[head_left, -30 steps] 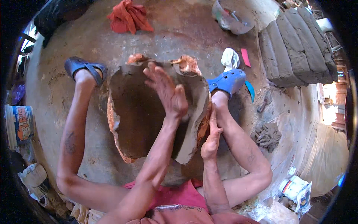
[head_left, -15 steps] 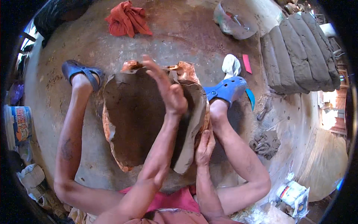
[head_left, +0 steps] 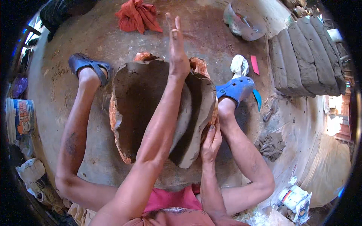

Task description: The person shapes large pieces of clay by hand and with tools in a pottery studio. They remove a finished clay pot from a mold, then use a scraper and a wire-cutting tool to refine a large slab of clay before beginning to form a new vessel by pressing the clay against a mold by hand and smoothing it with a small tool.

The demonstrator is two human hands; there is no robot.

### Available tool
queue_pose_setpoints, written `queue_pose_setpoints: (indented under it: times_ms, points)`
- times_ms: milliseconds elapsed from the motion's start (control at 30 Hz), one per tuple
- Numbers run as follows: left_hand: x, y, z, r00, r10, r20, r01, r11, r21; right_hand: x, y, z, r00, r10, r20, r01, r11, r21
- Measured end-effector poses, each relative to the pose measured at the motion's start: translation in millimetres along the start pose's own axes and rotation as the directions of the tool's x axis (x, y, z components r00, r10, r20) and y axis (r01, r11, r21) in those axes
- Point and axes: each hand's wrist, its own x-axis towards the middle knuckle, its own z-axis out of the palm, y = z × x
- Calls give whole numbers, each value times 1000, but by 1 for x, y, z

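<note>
An orange-brown mould (head_left: pixel 113 113) lies between my legs, its inside lined with dark wet clay (head_left: pixel 139 90). The lining has a raised, curved clay wall (head_left: pixel 196 120) along the right side, with an uneven edge. Over the mould's far end, my left hand (head_left: pixel 178 52) is held up with fingers stretched out and nothing in it; my left forearm crosses above the clay. My right hand (head_left: pixel 212 145) grips the mould's right outer side near its closer end, thumb up along the wall. Its other fingers are partly hidden.
My shoes flank the mould. A red cloth (head_left: pixel 138 17) and a pale basin (head_left: pixel 243 22) lie farther off. Stacked grey clay slabs (head_left: pixel 301 56) stand at right, near a pink strip (head_left: pixel 255 65), a blue curved piece (head_left: pixel 257 100) and a clay lump (head_left: pixel 270 146). A bucket (head_left: pixel 22 118) is left.
My left hand has moved farther away and slightly right, and now points away from me with straight fingers. My right hand stays on the mould's side. The whole view has shifted slightly.
</note>
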Motion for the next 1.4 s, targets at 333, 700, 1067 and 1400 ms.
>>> queue_pose_setpoints:
  times_ms: [333,700,1067,1400]
  points:
    - [-88,-6,25,914,361,-187,-153,732,664,3,28,0,1000,-5,27,1,994,113]
    - [-114,16,39,996,42,-75,10,810,586,19,33,-4,999,-12,45,7,994,108]
    - [-112,61,30,985,159,73,-173,848,501,23,51,-7,998,10,60,-21,980,196]
    - [-146,29,7,993,-44,106,-39,735,677,31,79,-19,998,20,64,-35,971,237]
